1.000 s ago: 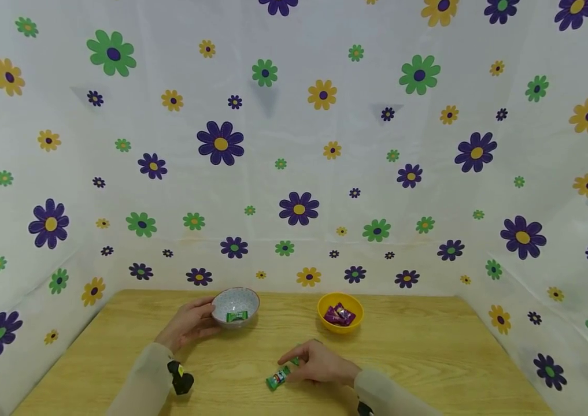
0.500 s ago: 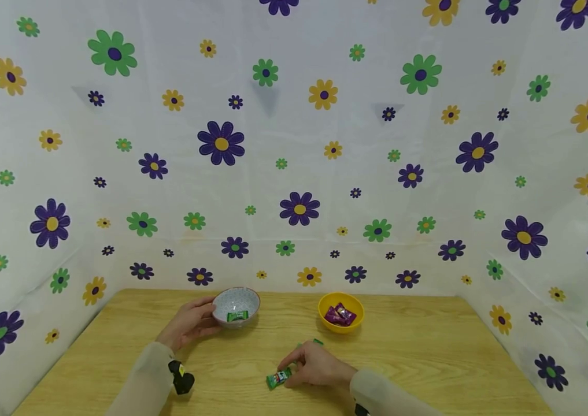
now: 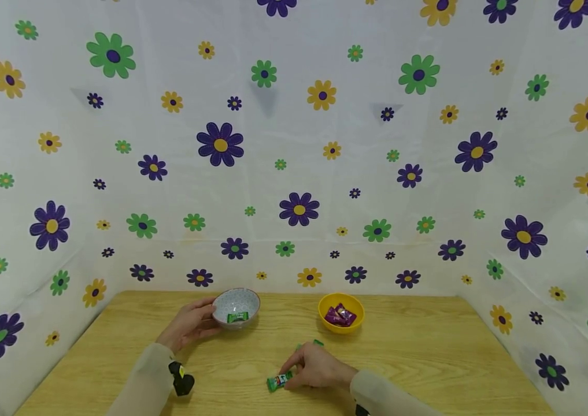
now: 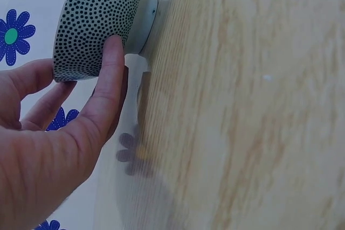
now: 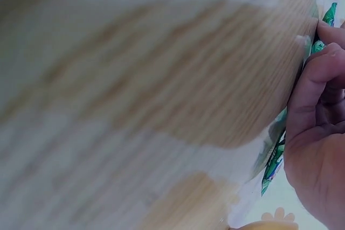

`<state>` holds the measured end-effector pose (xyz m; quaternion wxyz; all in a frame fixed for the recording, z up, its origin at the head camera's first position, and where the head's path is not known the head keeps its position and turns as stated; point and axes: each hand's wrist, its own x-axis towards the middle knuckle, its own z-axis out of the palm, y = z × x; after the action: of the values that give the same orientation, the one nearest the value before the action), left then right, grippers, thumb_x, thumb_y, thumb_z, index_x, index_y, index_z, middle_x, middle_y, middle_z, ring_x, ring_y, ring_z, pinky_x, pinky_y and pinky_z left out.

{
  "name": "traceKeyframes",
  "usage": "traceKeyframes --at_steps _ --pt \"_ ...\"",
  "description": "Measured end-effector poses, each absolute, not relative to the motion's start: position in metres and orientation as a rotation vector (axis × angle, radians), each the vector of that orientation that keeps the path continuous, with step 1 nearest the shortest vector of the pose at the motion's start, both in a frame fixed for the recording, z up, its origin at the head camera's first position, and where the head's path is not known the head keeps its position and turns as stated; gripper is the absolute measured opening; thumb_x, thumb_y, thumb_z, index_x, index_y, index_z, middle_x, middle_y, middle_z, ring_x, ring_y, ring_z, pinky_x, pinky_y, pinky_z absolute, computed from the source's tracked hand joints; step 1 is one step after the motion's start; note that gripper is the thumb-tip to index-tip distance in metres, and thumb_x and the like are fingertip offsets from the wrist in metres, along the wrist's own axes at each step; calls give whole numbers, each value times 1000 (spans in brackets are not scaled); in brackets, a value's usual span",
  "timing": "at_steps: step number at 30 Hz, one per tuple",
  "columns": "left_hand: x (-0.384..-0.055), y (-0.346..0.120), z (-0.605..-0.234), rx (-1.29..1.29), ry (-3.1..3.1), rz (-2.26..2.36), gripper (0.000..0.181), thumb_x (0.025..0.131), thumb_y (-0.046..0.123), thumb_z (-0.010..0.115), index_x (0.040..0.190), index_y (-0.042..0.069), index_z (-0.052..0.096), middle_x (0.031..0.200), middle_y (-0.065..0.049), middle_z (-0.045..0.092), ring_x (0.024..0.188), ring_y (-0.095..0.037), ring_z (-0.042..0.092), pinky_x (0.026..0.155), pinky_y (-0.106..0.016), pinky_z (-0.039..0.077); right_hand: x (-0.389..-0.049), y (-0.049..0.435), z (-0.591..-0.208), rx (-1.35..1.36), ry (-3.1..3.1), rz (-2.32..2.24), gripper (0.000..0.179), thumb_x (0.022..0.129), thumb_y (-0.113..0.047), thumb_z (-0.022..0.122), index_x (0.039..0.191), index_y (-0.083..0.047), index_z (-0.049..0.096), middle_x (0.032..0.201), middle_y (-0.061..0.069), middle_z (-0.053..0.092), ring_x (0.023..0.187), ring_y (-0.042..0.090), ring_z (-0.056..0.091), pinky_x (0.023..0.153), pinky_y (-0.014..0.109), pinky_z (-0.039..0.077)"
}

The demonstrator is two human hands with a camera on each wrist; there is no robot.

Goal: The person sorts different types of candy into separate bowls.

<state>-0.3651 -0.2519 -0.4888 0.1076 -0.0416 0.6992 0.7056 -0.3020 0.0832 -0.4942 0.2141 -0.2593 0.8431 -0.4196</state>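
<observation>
My left hand (image 3: 189, 325) holds the side of a speckled bowl (image 3: 244, 300) at the back left of the table. In the left wrist view the thumb lies on the bowl's dotted outer wall (image 4: 97, 14), with other fingers at its rim. One green-wrapped candy (image 3: 237, 317) lies inside that bowl. At the front middle my right hand (image 3: 320, 367) pinches a green-wrapped candy (image 3: 278, 381) at the tabletop, its right end hidden by the fingers. Another green candy (image 3: 318, 342) lies just behind the right hand, mostly covered in the head view; its wrapper (image 5: 274, 165) shows beside the hand in the right wrist view.
A yellow bowl (image 3: 341, 328) with purple-wrapped candies (image 3: 339, 315) stands at the back, right of the speckled bowl. The wooden table (image 3: 429, 346) ends against a white cloth (image 3: 273, 185) with printed flowers, which encloses the back and both sides.
My right fingers have closed on the front green candy and drawn back slightly, uncovering an end of the candy behind. The left hand and both bowls stay put.
</observation>
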Motion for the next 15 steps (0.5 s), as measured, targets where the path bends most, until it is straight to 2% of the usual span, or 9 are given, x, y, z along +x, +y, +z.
traceKeyframes --at_steps 8,15 --pt "-364 -251 -487 -149 2065 2075 53 105 18 45 152 2 28 145 -29 40 108 -29 62 94 -46 55 -303 84 -498 -811 2357 -1119 12 82 -19 80 94 -22 79 54 -9 51 43 5 42 39 15 34" --pt "-365 -252 -488 -146 2080 2061 53 105 19 45 153 2 28 145 -29 41 106 -27 62 94 -45 55 -301 82 -496 -850 2347 -1080 13 83 -16 77 96 -19 78 51 -9 51 40 4 43 37 12 37"
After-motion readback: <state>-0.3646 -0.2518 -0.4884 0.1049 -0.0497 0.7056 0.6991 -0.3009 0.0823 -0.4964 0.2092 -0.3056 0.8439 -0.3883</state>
